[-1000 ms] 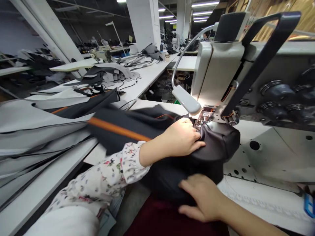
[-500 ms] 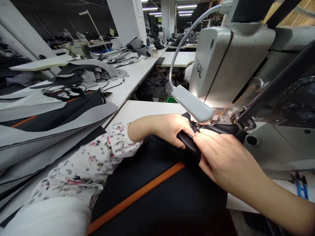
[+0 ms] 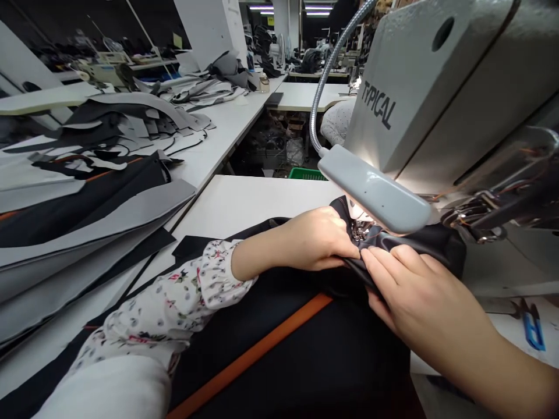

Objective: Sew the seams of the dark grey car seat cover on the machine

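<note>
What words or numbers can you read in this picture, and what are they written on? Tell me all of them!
"TYPICAL": dark letters on the sewing machine.
Too small to read: the yellow sign far at the back.
Too faint to read: the marks high on the white pillar.
Cannot tell if they are letters: the red marks on the flowery sleeve.
I can read no numbers.

A white side table (image 3: 227, 128) bears heaps of grey panels (image 3: 146, 205) — in the background, a pale column (image 3: 212, 29), a fan (image 3: 280, 49) and lit ceiling tubes (image 3: 318, 10); centre, a green basket (image 3: 305, 173); far right, blue-handled snips (image 3: 533, 334).
</note>
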`<state>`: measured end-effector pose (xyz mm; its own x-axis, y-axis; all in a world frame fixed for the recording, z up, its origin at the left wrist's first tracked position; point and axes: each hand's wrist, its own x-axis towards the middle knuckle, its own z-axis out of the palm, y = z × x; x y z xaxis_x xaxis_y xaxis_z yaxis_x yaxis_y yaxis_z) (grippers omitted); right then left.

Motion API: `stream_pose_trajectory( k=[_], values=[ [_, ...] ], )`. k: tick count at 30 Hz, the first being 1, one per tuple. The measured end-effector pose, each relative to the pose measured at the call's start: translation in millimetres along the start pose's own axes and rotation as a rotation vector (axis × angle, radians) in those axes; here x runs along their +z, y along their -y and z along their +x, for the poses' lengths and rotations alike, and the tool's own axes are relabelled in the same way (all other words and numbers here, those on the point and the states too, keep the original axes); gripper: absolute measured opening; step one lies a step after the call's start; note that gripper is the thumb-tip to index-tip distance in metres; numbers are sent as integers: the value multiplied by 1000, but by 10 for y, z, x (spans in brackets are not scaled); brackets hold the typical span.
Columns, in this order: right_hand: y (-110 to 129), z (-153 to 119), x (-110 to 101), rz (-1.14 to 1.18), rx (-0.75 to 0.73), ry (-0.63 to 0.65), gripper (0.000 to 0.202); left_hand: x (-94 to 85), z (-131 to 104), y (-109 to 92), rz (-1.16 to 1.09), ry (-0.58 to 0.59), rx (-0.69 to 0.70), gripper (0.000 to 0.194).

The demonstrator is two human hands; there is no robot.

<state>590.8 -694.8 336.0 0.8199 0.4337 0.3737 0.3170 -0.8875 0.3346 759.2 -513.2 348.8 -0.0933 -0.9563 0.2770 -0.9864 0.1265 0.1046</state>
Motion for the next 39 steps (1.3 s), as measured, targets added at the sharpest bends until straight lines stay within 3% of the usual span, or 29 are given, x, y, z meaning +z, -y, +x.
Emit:
stream_pose_trajectory(
  k=[4,12,21,27,30,35,39],
  values=[
    [3,-106,68,52,-1,-36,45,58,-5,-33,55,-56,-5,30],
    [-40,-115,129,95,31,-37,47,106,-29,-30,-38,-155,-16,28],
    [-163,-79,169,85,41,-13,47,192,-39,-126,-70,-176,-78,35],
    [-221,-78,181,114,39,3,48,-60,-24,80,-275,15,-50,28],
    [-233,-75,179,121,53,13,53,-110,-14,124,-324,43,-49,30],
    [-229,-87,176,115,42,9,56,38,-73,-80,-215,-52,-73,31],
    [-244,-112,209,112,45,11,60,143,-111,-173,-115,-62,-101,29]
  ],
)
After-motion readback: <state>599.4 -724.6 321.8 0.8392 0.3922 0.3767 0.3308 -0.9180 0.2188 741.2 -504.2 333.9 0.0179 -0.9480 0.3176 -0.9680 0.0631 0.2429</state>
